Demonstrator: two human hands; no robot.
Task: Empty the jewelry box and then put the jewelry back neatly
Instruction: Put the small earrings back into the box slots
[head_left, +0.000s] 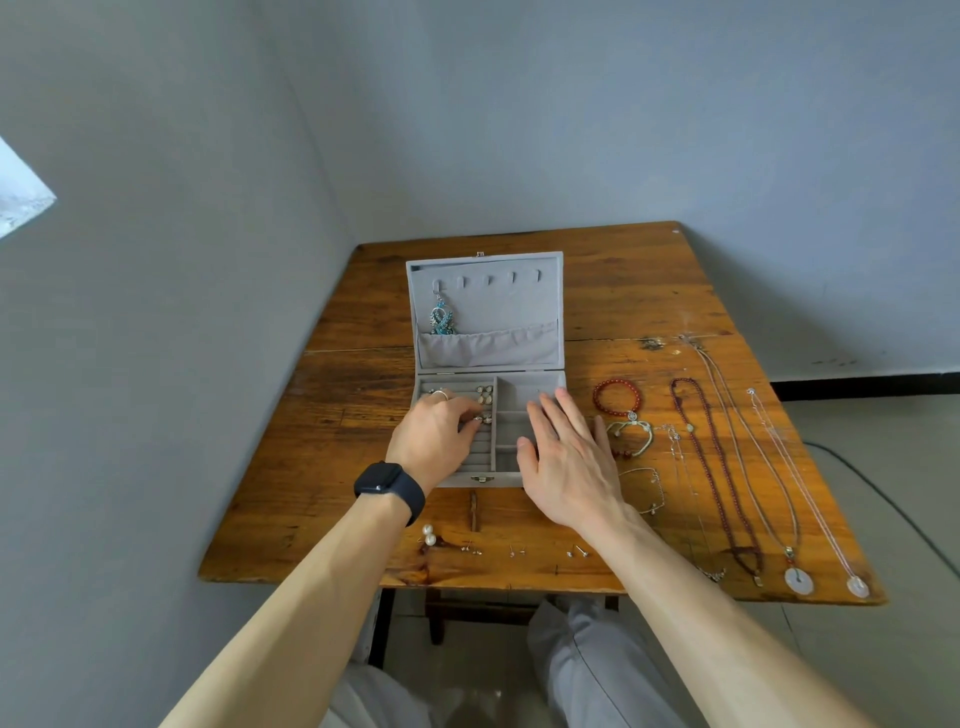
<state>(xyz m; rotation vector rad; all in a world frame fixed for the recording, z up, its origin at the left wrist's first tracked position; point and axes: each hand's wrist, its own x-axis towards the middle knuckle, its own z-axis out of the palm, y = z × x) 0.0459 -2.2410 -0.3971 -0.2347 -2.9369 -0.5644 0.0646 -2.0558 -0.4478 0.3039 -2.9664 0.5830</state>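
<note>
A grey velvet jewelry box (530, 387) stands open on the wooden table (363, 415), its lid upright. A turquoise pendant (442, 318) hangs from a hook in the lid. Several rings (484, 394) sit in the ring rolls at the box's left. My left hand (435, 439), with a black watch on its wrist, reaches into the ring rolls and pinches a small ring (483, 418) with its fingertips. My right hand (569, 460) lies flat with straight fingers over the box's right compartments and front edge.
Right of the box lie a red bead bracelet (616, 399), a green cord bracelet (635, 436), a thin chain bracelet (647, 491) and several long necklaces (727, 467). Pearl earrings (429, 535) and small studs (576, 552) lie along the front edge. Walls close the left and back.
</note>
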